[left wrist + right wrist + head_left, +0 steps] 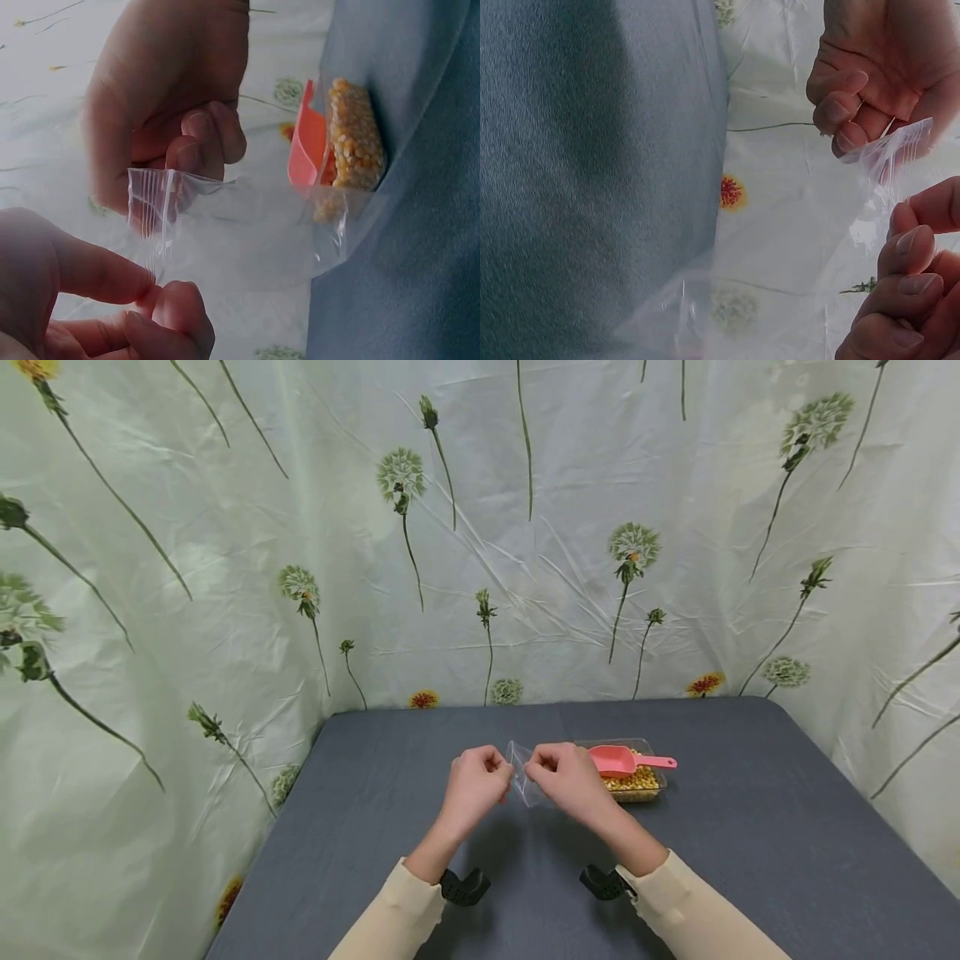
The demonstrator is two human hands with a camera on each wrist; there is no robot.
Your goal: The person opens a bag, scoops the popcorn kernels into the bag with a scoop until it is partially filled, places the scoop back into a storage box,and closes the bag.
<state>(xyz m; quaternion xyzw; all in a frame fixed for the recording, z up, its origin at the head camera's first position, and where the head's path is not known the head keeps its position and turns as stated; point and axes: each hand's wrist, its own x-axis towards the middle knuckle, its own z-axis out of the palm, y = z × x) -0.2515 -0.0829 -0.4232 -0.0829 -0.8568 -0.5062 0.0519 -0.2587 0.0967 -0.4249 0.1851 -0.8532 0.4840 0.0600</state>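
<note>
Our left hand (474,778) and right hand (564,778) pinch a clear plastic zip bag (240,232) over the grey-blue bench (360,835). At the bag's three o'clock, a pink plastic scoop (617,762) sits on yellow corn (637,783) in a clear, oblong box (643,796).

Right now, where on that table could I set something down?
The table looks bare from the left hand to the left edge, and from the pink scoop to the right edge. The middle is crowded: that hand and the right hand pinch a bag near the corn container.
</note>
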